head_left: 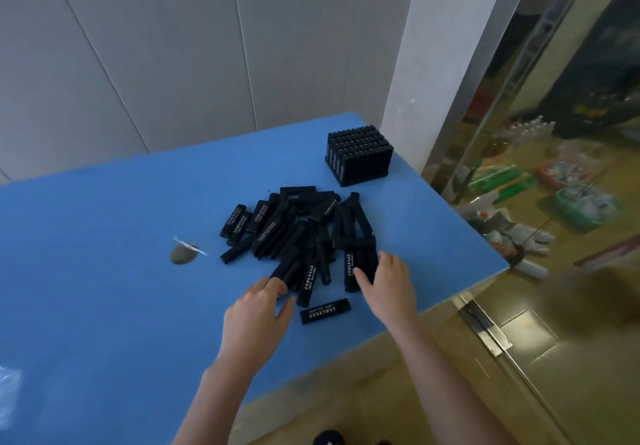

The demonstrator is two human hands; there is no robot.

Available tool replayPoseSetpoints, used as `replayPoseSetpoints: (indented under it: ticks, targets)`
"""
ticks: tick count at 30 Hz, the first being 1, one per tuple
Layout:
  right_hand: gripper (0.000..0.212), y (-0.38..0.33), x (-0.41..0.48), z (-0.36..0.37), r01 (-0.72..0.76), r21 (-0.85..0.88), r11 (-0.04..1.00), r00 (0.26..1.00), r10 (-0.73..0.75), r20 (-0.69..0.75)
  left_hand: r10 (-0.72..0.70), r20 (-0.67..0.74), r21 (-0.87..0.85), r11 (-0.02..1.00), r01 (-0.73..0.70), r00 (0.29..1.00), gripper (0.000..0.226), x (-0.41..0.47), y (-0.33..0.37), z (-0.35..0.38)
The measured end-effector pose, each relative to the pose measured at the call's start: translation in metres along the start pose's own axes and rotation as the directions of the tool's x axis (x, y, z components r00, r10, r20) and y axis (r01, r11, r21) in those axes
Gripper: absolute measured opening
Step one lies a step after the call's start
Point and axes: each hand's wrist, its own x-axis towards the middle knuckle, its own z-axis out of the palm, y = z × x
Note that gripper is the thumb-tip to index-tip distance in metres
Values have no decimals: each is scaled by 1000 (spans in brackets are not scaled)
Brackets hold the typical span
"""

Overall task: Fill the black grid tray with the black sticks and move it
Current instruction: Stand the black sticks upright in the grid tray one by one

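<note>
Presently, a black grid tray (360,155) was noted at the far right corner of the blue table (104,236), packed with upright sticks and with no open cell visible from above. A loose heap of black sticks (298,236) was recorded toward the right edge, between the tray and the near edge, well apart from the tray. One single stick (325,310) was seen lying flat by itself just nearer than the heap. The left hand (259,309) was found at the heap's near side, thumb held wide, fingertips touching a stick end, nothing visibly pinched. The right hand (388,282) was laid over the heap's near right part, fingers across several sticks and thumb set apart; whether a grip had been taken could not be told. No second tray could be made out. The tray in view was judged complete and probably already set aside, while many sticks were judged left to be loaded, so the work as a whole appeared only partly done.
</note>
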Motion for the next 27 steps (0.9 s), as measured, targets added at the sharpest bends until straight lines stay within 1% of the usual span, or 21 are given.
replayPoseSetpoints:
  ticks: [2,4,7,9,10,13,15,17,20,24,27]
  targets:
    - [55,0,8,3,24,-39,999,999,-25,-26,-32,-4,7,999,32,999,26,3,4,7]
    - [51,2,15,4,34,-31,999,999,-34,-6,-82,-29,-8,997,82,996,30,7,10,14]
    - [39,4,28,-2,82,-104,991,995,-75,73,-137,-79,28,990,140,987,36,17,17,24]
    - [34,4,38,-9,132,-174,976,983,-106,152,-161,-107,66,983,169,981,44,24,19,30]
    - [33,4,44,-14,152,-176,972,972,-116,203,-182,-118,81,978,192,976,49,27,20,32]
    - [28,13,59,-26,134,-66,989,913,-97,397,-255,-88,128,956,264,963,63,33,29,41]
    - [21,23,62,-31,111,18,994,871,-106,480,-271,-72,157,947,279,960,64,37,37,45]
    - [16,34,62,-34,83,125,989,859,-135,494,-287,-70,151,944,295,955,59,41,42,47]
    - [12,44,61,-40,18,300,954,857,-170,487,-319,-58,136,936,324,946,45,47,44,48]
    - [13,50,64,-48,-2,390,921,877,-186,442,-384,-9,161,911,380,923,33,55,52,52]
    - [9,55,66,-55,-31,456,889,872,-199,447,-453,25,176,880,442,891,34,61,60,55]
